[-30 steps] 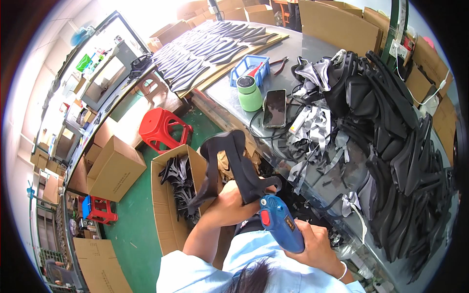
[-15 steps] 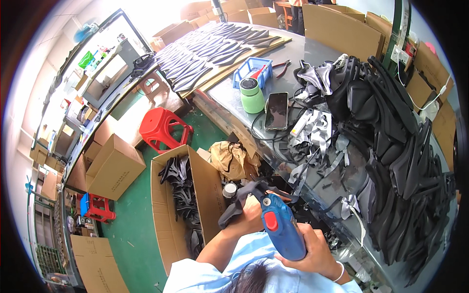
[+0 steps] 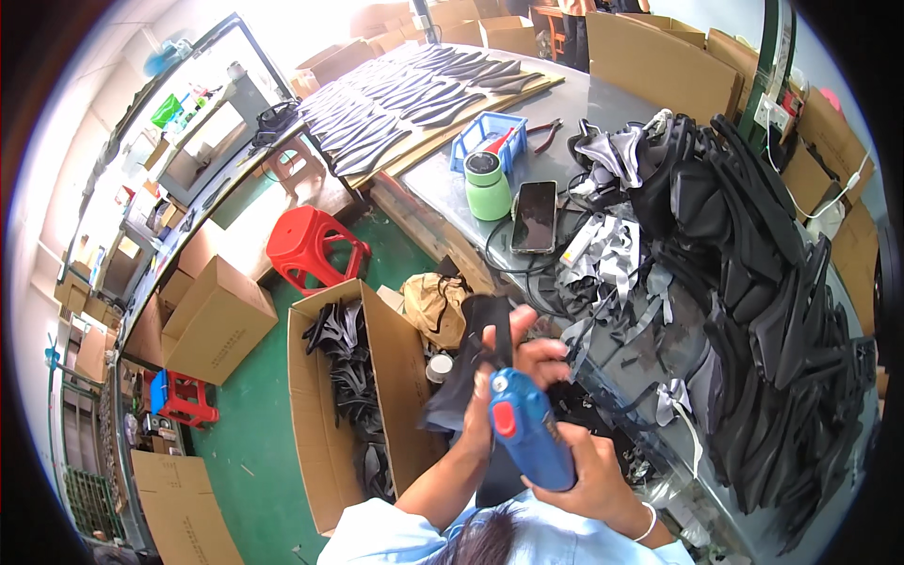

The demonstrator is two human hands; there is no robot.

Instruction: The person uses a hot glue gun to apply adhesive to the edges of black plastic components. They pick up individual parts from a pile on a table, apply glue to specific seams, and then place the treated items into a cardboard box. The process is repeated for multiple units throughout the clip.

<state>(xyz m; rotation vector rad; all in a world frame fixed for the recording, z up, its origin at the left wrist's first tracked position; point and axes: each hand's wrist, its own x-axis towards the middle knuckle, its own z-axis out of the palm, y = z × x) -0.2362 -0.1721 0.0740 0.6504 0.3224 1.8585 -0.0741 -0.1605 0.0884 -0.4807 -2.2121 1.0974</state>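
My right hand (image 3: 595,476) is wrapped round a blue handheld power tool (image 3: 539,441) with a red button, its front end pointing away from me. Beyond that end, my left hand (image 3: 478,400) grips a limp black fabric piece (image 3: 449,400). A dark strip of the piece runs up between the thumb and the bent fingers, close to the tool's tip. Motion smears the fingers and cloth a little, and the tool hides the tip's exact contact.
On my left stands an open carton (image 3: 400,414) holding black pieces. The metal table carries a large black heap (image 3: 753,273), grey scraps (image 3: 603,250), a phone (image 3: 535,217), a green bottle (image 3: 487,193) and a blue basket (image 3: 490,137). A red stool (image 3: 311,240) stands beyond.
My left hand has turned and risen, its fingers now more spread. The black fabric has swung and opened out, hanging lower. The tool has shifted slightly left and toward me.
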